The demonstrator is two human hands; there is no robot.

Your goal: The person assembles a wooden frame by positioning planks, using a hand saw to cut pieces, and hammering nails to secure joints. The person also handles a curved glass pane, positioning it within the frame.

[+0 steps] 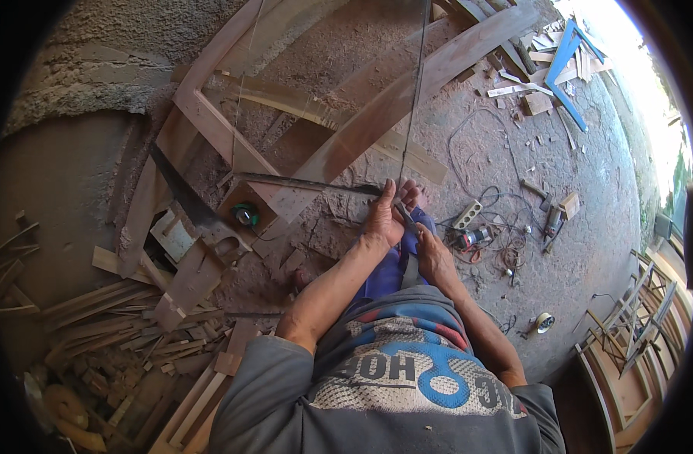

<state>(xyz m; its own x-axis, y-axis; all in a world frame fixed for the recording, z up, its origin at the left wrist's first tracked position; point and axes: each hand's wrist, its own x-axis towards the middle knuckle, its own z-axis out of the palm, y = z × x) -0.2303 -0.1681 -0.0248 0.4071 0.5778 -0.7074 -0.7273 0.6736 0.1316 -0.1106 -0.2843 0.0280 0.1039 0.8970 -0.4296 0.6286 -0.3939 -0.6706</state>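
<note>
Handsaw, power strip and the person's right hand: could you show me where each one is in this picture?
Handsaw [184,194]: head view, on its dark blade.
Power strip [467,214]: head view, on its socket face.
Right hand [435,257]: head view, on the back of the hand.

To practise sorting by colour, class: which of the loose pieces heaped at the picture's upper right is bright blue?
The large angled bright-blue piece, its elbow pointing left. Colour sets it apart: the wooden offcuts around it are pale tan or whitish.

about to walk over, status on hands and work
Left hand at end of dark bar, grip unclear. Right hand closed on slim grey piece, partly hidden. Power strip on floor to the right, clear of both hands.
</note>
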